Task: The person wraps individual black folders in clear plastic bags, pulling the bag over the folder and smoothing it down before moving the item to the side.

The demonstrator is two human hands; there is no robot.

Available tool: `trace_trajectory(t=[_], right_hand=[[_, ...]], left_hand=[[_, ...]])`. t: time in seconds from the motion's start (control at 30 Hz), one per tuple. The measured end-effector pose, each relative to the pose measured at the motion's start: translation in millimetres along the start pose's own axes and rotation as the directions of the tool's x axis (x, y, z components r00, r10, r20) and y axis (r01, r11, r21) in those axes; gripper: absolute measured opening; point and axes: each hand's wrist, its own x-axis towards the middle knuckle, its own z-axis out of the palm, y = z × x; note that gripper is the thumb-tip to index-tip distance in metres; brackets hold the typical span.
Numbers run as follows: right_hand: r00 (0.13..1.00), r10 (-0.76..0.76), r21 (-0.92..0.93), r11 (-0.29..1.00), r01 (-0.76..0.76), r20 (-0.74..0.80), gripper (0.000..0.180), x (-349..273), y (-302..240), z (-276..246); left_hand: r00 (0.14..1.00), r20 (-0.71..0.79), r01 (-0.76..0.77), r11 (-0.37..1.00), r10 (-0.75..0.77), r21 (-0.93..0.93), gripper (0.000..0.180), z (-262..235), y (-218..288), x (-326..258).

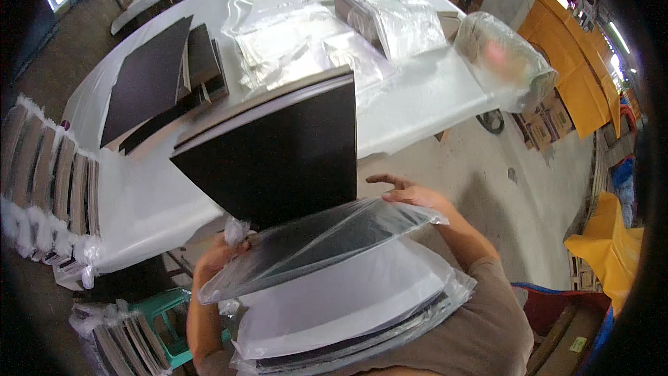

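Observation:
A stack of flat panels in clear plastic bags leans against my body, with a dark bagged panel (327,244) uppermost and a white sheet (341,296) below it. At the left end of the bagged panel my left hand (217,256) is closed on the bag's edge, beside a bunched tuft of plastic (236,228); its fingertips are partly hidden. My right hand (417,196) lies at the panel's far right edge, its fingers stretched out and apart. Just beyond, a thick stack of black boards (278,146) stands tilted at the table's near edge.
Dark boards (146,76) and clear plastic sleeves (285,45) lie on the white-covered table (431,97). A wrapped stack (390,17) and a plastic-wrapped roll (504,63) sit farther back. Bundled panels (49,174) stand left, above a green stool (167,320). Yellow sheets (567,56) are at right.

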Motion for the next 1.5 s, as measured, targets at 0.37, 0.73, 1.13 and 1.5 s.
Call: trace_trajectory(t=[0.37,0.73,1.13,1.5], right_hand=[[0.958,0.041,-0.350,0.926,-0.144,-0.284,0.041,98,124,-91],[0.927,-0.369,-0.633,0.703,0.325,0.067,0.029,10,-53,-27],[0.572,-0.757,-0.425,0.426,0.799,0.317,0.024,61,-66,187],[0.517,-0.841,-0.581,0.342,0.739,0.162,0.006,65,-77,161]], left_hand=[[0.935,-0.340,0.076,0.879,0.101,0.470,0.032,-21,-124,40],[-0.066,-0.779,-0.260,0.743,0.624,0.617,0.029,-140,25,-145],[0.580,-0.199,-0.661,0.314,0.790,-0.682,0.069,116,147,-40],[0.789,-0.298,-0.591,0.528,0.537,-0.610,0.021,126,134,-10]])
